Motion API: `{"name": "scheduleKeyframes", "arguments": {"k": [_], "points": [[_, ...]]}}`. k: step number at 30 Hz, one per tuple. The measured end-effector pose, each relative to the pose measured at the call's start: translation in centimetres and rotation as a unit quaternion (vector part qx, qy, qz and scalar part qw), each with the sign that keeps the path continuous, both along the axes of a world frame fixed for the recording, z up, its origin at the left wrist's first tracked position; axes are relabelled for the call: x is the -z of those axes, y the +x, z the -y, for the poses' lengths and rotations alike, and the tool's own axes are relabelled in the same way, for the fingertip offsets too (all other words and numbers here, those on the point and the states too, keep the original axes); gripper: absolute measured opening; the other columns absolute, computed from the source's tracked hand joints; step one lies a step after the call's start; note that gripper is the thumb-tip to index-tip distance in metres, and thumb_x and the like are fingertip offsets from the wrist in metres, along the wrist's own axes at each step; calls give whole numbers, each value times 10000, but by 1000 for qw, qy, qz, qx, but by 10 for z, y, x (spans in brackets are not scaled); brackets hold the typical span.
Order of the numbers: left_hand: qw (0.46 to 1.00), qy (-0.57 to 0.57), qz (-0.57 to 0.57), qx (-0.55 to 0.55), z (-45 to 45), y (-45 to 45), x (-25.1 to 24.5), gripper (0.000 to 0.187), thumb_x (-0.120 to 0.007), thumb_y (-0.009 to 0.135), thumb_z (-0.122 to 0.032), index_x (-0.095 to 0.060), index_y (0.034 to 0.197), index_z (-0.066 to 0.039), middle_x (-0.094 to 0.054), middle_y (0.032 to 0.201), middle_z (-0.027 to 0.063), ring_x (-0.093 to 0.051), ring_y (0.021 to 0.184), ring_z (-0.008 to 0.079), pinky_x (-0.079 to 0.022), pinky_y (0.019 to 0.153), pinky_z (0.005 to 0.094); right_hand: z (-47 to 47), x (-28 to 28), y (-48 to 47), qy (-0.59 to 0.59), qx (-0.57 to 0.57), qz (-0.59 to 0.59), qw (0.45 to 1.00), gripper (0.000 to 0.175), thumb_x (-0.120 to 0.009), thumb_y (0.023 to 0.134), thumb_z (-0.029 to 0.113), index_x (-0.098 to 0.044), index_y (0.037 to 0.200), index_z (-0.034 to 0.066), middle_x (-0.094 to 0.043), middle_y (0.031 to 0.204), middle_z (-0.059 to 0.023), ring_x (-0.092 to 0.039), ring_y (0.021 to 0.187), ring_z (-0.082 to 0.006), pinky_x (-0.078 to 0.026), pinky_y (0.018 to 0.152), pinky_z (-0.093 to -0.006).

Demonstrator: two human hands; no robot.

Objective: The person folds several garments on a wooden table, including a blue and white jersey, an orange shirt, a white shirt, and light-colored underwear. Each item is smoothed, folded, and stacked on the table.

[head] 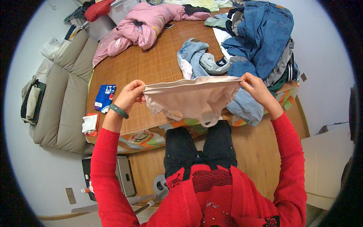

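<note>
A pale pink strapped undergarment, perhaps a camisole or bra top (187,98), is stretched sideways above the near edge of the bed, its banded edge uppermost and its straps hanging down. My left hand (132,93) pinches one end of that band; a dark green bangle circles the wrist. The other end is pinched between the fingers of my right hand (252,83). Beyond the garment, a light blue denim piece (194,54) lies crumpled on the woven bed mat (136,65). A light blue denim part (245,106) hangs over the bed's edge below my right hand.
Left of my left hand lie a folded blue garment (105,98) and a folded white cloth (90,124). A pink quilted bundle (141,25) and a phone (168,25) are farther back. Dark blue jeans (258,42) top a clothes heap at right. A grey padded backrest (65,105) borders the left.
</note>
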State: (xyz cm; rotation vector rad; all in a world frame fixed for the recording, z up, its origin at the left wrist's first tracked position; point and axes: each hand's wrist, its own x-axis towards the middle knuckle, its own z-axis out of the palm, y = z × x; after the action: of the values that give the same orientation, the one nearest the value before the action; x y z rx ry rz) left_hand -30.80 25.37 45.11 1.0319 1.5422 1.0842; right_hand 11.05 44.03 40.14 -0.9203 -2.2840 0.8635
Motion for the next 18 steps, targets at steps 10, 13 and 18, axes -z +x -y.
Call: {"name": "scheduleKeyframes", "arguments": {"k": [10, 13, 18], "points": [[995, 60, 25, 72, 8, 13, 1, 204, -647, 865, -186, -576, 1026, -81, -583, 820, -39, -547, 714, 66, -447, 629, 197, 13, 6, -6, -147, 5, -144, 979, 224, -559, 882, 157, -581, 1044, 4, -500, 763, 36, -458, 699, -66, -402, 625, -243], [991, -31, -88, 92, 10, 12, 0, 184, -691, 823, -155, -600, 957, -70, -593, 863, -33, -551, 776, 70, -449, 676, 196, 10, 8, -2, -105, 23, -31, 994, 202, -547, 888, 177, -582, 985, 4, -533, 797, 25, -481, 729, -70, -413, 658, -229], [997, 56, -11, 58, 18, 7, 0, 158, -687, 818, -132, -575, 917, -79, -579, 837, -23, -546, 768, 67, -457, 679, 204, 16, 3, 4, -238, 11, -190, 953, 165, -557, 890, 199, -565, 915, 35, -546, 820, 35, -484, 731, -73, -412, 665, -231]]}}
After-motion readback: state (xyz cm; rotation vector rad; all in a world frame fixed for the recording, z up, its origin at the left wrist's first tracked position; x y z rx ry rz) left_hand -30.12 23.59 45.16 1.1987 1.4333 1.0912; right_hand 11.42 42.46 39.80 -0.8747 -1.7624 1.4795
